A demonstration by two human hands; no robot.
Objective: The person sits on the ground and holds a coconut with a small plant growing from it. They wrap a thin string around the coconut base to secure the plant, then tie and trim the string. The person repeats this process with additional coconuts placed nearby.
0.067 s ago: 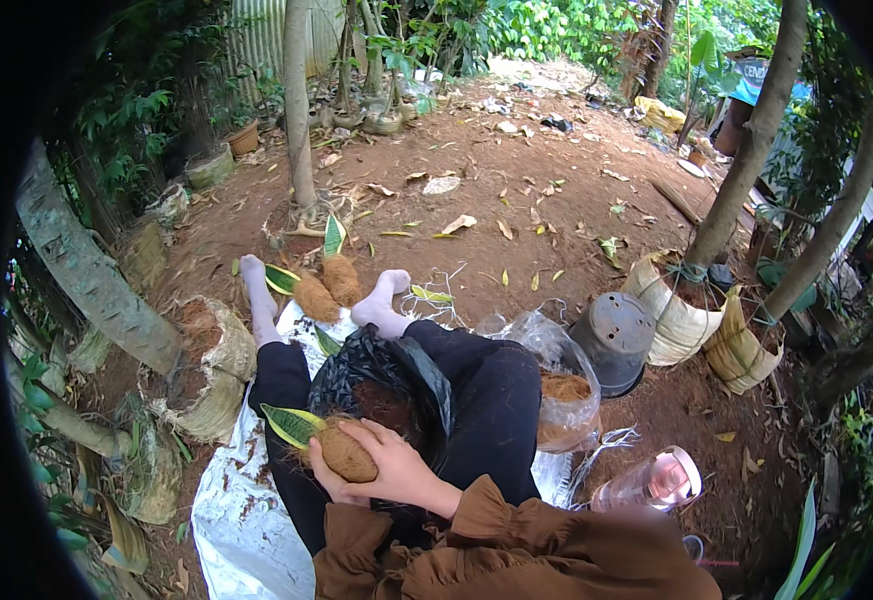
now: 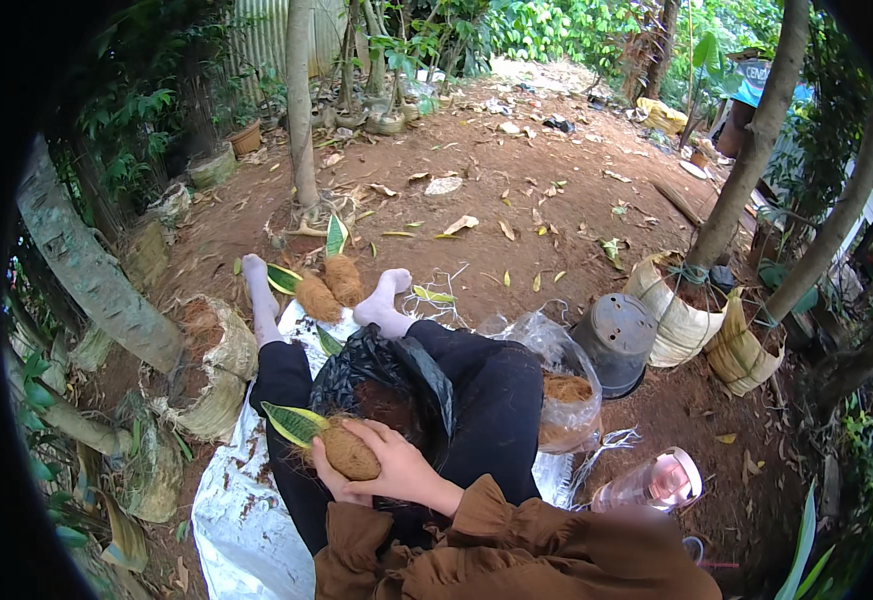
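Over my lap, my left hand (image 2: 331, 478) and my right hand (image 2: 400, 468) are closed round a brown ball of coconut fibre (image 2: 351, 450). A snake plant leaf (image 2: 294, 424), green with yellow edges, sticks out of the ball's upper left side. My right hand lies across the top and right of the ball; the left supports it from below and is partly hidden. Just beyond, between my legs, an open black plastic bag (image 2: 333, 378) holds dark soil-like material (image 2: 385, 402). Two similar fibre balls with leaves, one (image 2: 318, 298) beside the other (image 2: 343, 280), lie near my feet.
A white sheet (image 2: 232, 510) lies under my legs. At my right are a clear bag of brown fibre (image 2: 569, 388), an upturned black pot (image 2: 617, 335) and a pinkish clear tumbler (image 2: 652, 482). Sack-planted trees stand on the left (image 2: 219, 375) and right (image 2: 665, 305).
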